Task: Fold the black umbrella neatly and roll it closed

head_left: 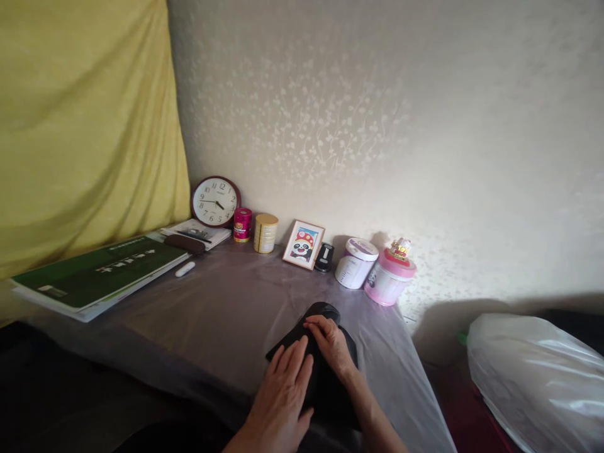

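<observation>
A black, soft-looking item (325, 309), perhaps folded fabric or a bag, lies on the grey-covered table near its front right corner; its kind is not clear. My left hand (285, 380) rests over its left part, fingers stretched out and flat. Across from it, my right hand (330, 343) is on top of the black item, with thumb and fingertips pinched together near its upper middle. Whatever sits in that pinch is too small to make out. Both hands and wrists cover much of the item.
Along the wall stand a clock (216, 201), a pink can (242, 225), a yellow tin (265, 233), a panda picture frame (303, 244), a white tub (357, 263) and a pink-lidded tub (390, 277). A green folder (101, 270) lies left; a plastic bag (533, 384) sits right.
</observation>
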`<state>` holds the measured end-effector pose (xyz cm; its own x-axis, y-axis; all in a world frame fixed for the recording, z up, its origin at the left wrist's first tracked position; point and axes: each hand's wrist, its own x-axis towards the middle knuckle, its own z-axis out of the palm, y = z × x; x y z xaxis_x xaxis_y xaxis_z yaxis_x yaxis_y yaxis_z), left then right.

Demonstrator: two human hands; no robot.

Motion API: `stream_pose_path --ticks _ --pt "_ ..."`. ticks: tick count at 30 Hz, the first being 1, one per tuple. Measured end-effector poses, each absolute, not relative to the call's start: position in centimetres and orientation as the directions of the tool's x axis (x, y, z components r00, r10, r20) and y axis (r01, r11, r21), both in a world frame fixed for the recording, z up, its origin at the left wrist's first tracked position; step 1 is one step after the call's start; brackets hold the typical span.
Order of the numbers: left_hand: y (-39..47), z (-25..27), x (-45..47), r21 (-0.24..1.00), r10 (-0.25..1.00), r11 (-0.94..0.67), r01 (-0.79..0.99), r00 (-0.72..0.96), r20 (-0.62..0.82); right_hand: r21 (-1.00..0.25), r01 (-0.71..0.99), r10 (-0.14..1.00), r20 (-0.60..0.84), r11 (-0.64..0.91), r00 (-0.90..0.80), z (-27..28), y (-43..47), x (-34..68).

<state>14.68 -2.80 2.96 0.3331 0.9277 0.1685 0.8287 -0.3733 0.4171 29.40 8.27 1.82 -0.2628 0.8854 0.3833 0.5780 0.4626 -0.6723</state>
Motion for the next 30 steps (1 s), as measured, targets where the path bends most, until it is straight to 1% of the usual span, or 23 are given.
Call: stream_pose_path --ticks 2,6,9,11,13,17,19,21,23,25,27,30 --pt "-2.6 2.2 15.3 0.411 0.917 -0.394 0.822 0.384 0.111 -0.619 0.593 0.855 0.415 0.515 -0.310 1.9 7.6 29.4" --pt "-2.4 2.1 16.0 0.396 0.929 -0.296 0.869 0.359 -0.092 -0.491 0.602 0.770 0.494 0.630 -0.403 1.6 6.8 30.0" --pt "-2.3 2.7 16.1 0.386 0.920 -0.275 0.880 0.357 -0.160 -0.397 0.597 0.702 0.551 0.697 -0.452 0.7 7.9 31.0" --pt "-2.3 3.0 16.1 0.387 0.919 -0.272 0.881 0.357 -0.168 -0.358 0.621 0.686 0.584 0.697 -0.434 -0.1 9.7 31.9" --pt "-2.3 3.0 16.1 0.389 0.918 -0.270 0.881 0.357 -0.170 -0.343 0.660 0.697 0.600 0.668 -0.393 -0.5 11.8 32.7" --pt "-2.1 2.7 16.1 0.406 0.915 -0.271 0.873 0.365 -0.174 -0.370 0.747 0.749 0.613 0.553 -0.251 0.0 13.7 33.3" --pt "-2.1 2.6 16.1 0.423 0.911 -0.266 0.866 0.369 -0.183 -0.388 0.743 0.745 0.630 0.545 -0.218 0.7 12.5 32.9" --pt "-2.0 2.4 16.1 0.437 0.911 -0.262 0.861 0.370 -0.184 -0.389 0.682 0.730 0.606 0.619 -0.316 1.2 10.5 32.0" --pt "-2.0 2.1 16.0 0.437 0.912 -0.265 0.859 0.370 -0.174 -0.357 0.605 0.688 0.527 0.712 -0.499 1.2 8.5 31.1" --pt "-1.9 1.8 16.0 0.431 0.915 -0.266 0.862 0.366 -0.170 -0.333 0.591 0.673 0.462 0.735 -0.577 0.9 7.8 30.5" --pt "-1.7 1.6 16.1 0.429 0.915 -0.263 0.865 0.364 -0.173 -0.322 0.623 0.696 0.443 0.712 -0.565 0.5 8.5 30.3" --pt "-1.5 1.3 16.1 0.434 0.920 -0.248 0.866 0.350 -0.175 -0.339 0.684 0.745 0.475 0.646 -0.469 0.2 11.2 31.0"
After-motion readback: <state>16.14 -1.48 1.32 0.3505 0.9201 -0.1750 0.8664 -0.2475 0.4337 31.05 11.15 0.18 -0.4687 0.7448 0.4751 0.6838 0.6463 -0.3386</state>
